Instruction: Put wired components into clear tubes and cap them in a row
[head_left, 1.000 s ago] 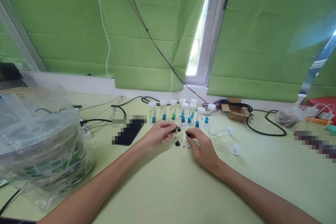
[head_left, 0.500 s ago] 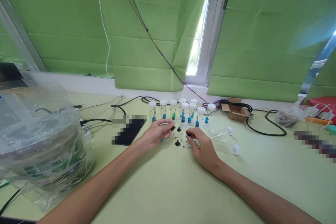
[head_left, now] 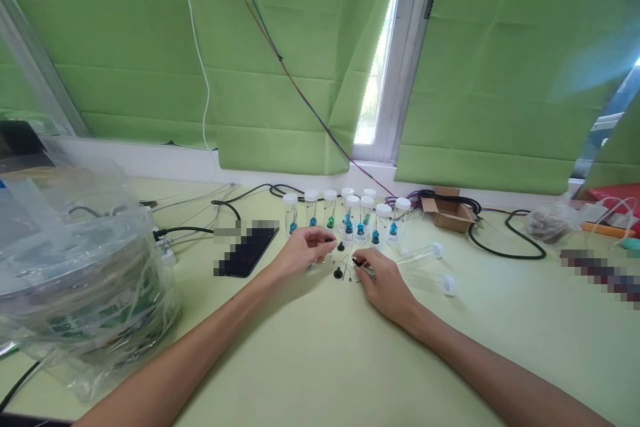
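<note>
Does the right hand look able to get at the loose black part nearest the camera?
Probably yes: the right hand is close to that loose black part, with only thin wire-like pieces between them. It seems to pinch another black piece, though, which may hamper its grip.

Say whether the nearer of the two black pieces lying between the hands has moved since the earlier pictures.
No. Judged against the cardboard box, the nearer black piece lies in the same spot, with no visible shift either way.
</note>
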Tool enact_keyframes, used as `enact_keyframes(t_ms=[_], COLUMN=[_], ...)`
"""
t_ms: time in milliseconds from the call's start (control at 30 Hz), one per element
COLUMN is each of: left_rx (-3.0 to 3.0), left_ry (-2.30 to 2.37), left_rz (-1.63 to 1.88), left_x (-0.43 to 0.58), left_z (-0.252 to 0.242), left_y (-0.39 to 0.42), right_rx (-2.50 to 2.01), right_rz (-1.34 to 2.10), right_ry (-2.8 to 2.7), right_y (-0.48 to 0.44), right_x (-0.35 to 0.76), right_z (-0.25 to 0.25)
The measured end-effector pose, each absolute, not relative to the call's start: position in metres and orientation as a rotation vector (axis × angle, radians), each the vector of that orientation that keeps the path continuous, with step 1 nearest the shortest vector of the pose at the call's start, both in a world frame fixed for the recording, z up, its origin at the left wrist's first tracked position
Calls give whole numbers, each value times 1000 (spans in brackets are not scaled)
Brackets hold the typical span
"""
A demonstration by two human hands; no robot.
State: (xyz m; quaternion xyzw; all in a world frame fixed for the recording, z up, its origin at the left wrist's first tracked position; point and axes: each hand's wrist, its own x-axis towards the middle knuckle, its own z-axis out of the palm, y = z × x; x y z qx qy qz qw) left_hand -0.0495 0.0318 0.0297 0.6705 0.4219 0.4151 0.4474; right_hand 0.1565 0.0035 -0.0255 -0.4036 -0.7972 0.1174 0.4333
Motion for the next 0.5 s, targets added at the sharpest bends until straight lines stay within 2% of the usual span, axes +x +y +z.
enact_keyframes(t_ms=[500], left_rx=[1583], left_ry=[1052], left_rz=[1066], left_x=[-43], left_z=[31], left_y=[29], right_rx=[-1123], right_rz=[310], right_ry=[-1998], right_y=[5], right_x=[157], right_z=[-25])
